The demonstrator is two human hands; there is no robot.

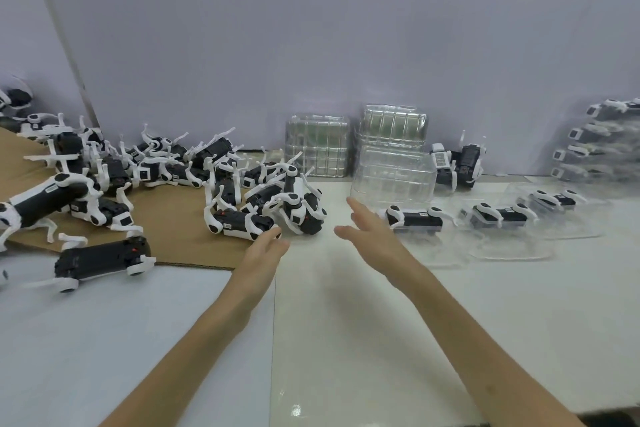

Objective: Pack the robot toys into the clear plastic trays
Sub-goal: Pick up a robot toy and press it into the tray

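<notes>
Plastic robot toy [239, 222] touches open left hand [266, 248].

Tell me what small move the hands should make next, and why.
Probably curl the left hand around the nearest robot toy: its fingertips are at it, both hands hold nothing, and the right hand is open near an empty clear tray.

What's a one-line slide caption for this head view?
Left hand at the edge of the robot toy pile, right hand open toward an empty clear tray; packed trays sit to its right.
</notes>
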